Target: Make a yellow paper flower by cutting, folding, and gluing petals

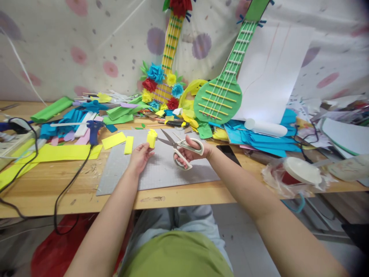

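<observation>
My left hand (140, 155) pinches a small folded piece of yellow paper (151, 137) and holds it upright above the grey cutting mat (161, 171). My right hand (192, 152) has its fingers through the white handles of a pair of scissors (176, 146). The blades are open and point left toward the yellow paper, with their tips just short of it. Two loose yellow paper strips (113, 140) lie on the mat's far left corner.
Two paper guitars, one yellow (168, 57) and one green (221, 96), lean on the flowered backdrop. A blue glue gun (93, 129) with a black cord lies at the left among blue and green paper scraps. A white roll (265, 127) and a plastic-wrapped tape roll (300, 173) sit at the right.
</observation>
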`<state>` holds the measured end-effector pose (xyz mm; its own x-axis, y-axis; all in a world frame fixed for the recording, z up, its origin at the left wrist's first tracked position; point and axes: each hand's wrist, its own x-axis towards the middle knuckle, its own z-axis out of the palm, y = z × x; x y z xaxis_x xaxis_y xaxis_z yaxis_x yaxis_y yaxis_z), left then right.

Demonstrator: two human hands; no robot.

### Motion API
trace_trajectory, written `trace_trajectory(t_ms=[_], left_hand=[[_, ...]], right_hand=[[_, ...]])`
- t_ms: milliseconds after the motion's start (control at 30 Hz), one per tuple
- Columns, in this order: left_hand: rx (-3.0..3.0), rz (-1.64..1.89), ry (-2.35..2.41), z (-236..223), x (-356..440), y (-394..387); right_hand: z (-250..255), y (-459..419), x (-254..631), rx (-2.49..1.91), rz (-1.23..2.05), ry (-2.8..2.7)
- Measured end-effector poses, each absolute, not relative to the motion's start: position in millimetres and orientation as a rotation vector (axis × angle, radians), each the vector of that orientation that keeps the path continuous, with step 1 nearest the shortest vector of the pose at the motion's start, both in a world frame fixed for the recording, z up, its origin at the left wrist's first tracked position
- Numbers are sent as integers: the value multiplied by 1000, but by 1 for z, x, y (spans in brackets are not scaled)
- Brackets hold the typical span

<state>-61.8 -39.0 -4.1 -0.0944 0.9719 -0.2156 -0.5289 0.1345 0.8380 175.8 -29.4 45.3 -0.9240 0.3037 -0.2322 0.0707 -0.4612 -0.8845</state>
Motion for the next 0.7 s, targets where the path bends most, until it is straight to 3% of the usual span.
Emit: trace_trajectory(t_ms=[700], left_hand=[[609,1391,964,-8,-64,-38]], right_hand=[[41,-27,171,-593,2540,-1628]])
